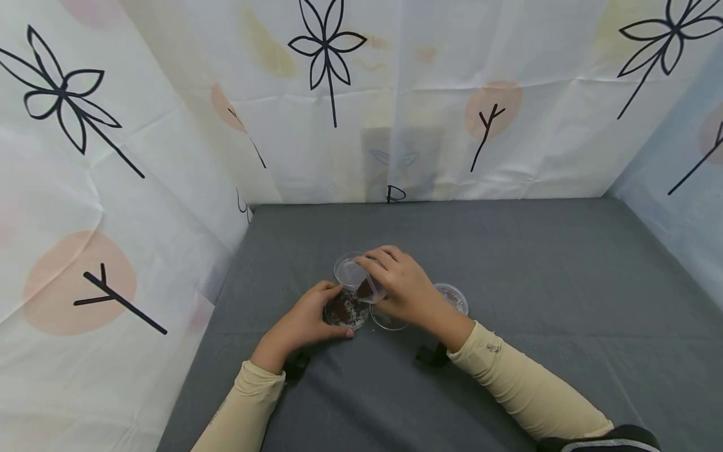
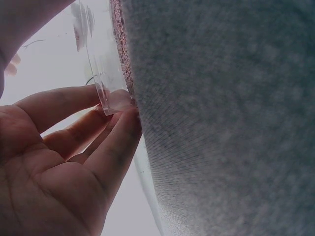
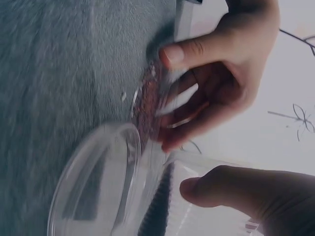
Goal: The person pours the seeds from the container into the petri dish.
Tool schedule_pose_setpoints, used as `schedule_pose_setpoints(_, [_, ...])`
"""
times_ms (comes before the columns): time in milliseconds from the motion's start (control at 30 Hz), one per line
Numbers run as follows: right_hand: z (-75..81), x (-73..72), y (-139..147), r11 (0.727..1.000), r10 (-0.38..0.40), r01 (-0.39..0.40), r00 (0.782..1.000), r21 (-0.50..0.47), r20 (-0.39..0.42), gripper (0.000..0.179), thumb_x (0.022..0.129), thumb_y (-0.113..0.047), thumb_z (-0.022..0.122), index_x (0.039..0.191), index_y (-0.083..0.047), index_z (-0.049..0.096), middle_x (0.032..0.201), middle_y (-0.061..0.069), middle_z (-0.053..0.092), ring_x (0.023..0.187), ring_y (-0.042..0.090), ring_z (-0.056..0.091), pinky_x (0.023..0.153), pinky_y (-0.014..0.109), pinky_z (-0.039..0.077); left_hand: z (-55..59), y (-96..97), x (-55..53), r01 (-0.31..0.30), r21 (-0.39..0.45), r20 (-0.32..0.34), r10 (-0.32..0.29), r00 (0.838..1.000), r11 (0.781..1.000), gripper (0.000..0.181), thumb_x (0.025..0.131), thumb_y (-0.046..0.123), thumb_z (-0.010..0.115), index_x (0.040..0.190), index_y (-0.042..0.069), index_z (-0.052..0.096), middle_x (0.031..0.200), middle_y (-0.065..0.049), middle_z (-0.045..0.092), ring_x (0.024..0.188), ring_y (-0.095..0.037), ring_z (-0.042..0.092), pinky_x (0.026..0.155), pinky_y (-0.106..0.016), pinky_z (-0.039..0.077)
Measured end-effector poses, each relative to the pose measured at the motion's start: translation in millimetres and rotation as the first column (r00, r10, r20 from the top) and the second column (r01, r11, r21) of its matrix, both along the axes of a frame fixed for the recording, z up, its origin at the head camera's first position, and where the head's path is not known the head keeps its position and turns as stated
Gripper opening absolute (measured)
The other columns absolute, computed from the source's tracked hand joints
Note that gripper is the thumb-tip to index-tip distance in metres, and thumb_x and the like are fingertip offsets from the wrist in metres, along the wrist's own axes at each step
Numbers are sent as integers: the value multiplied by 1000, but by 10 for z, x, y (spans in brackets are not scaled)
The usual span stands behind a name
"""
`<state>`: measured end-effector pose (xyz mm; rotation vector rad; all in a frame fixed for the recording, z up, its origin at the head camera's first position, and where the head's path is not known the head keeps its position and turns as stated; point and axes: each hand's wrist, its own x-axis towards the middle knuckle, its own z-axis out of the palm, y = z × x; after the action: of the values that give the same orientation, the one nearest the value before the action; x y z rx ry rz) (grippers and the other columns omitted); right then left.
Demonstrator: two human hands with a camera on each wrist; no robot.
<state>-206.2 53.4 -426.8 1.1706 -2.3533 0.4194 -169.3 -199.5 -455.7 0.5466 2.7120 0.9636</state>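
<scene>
My left hand [image 1: 305,319] grips the rim of a clear round dish [image 1: 351,314] on the table, thumb on the near side and fingers on the far side. Reddish-brown and white grains [image 3: 147,98] lie in that dish. Above it, my right hand [image 1: 403,287] holds a tilted clear plastic container [image 1: 375,287] with dark brown matter showing in its lower part. In the right wrist view the thumb [image 3: 216,189] presses on this container's side. Just right of the grain dish stands a second clear dish [image 1: 390,323], partly under the right hand.
Behind the grain dish is another clear round dish [image 1: 346,267]. A clear dish with whitish contents [image 1: 454,297] sits beyond the right wrist, partly hidden by it. Grey cloth covers the table [image 1: 536,270], and printed white curtains [image 1: 429,144] stand around its back and left side.
</scene>
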Motion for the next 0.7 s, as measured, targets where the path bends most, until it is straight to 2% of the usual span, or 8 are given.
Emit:
schedule_pose_setpoints(167, [64, -28, 213, 994, -55, 69, 986, -88, 155, 89, 67, -15, 100, 146, -8, 60, 141, 12, 65, 132, 34, 59, 106, 52, 54, 6, 17, -3, 4, 4, -5, -4, 1000, 1000, 98, 80, 34, 96, 156, -4, 48, 147, -19, 56, 135, -35, 58, 112, -55, 49])
schedule_pose_setpoints(367, [156, -82, 562, 973, -112, 165, 949, -162, 295, 96, 66, -23, 103, 149, -6, 56, 144, 12, 64, 129, 34, 63, 105, 56, 53, 28, 14, 7, 5, 3, -11, -5, 1000, 1000, 98, 80, 33, 96, 157, -4, 48, 145, -19, 56, 135, -34, 57, 113, -54, 48])
schedule_pose_setpoints(567, [188, -136, 900, 919, -108, 259, 890, -296, 443, 92, 67, -18, 101, 145, -3, 54, 138, 19, 64, 118, 41, 68, 94, 52, 61, 29, 6, 15, 4, 11, -9, -4, 1000, 1000, 98, 80, 33, 97, 157, -4, 48, 145, -19, 56, 134, -33, 58, 113, -54, 49])
schedule_pose_setpoints(700, [133, -203, 1114, 882, -112, 318, 857, -346, 503, 85, 69, -15, 99, 141, 0, 55, 134, 21, 64, 122, 43, 67, 98, 54, 60, 29, 0, 18, 8, 8, -20, -8, 1000, 1000, 98, 80, 33, 97, 156, -5, 49, 145, -19, 56, 135, -34, 57, 113, -54, 48])
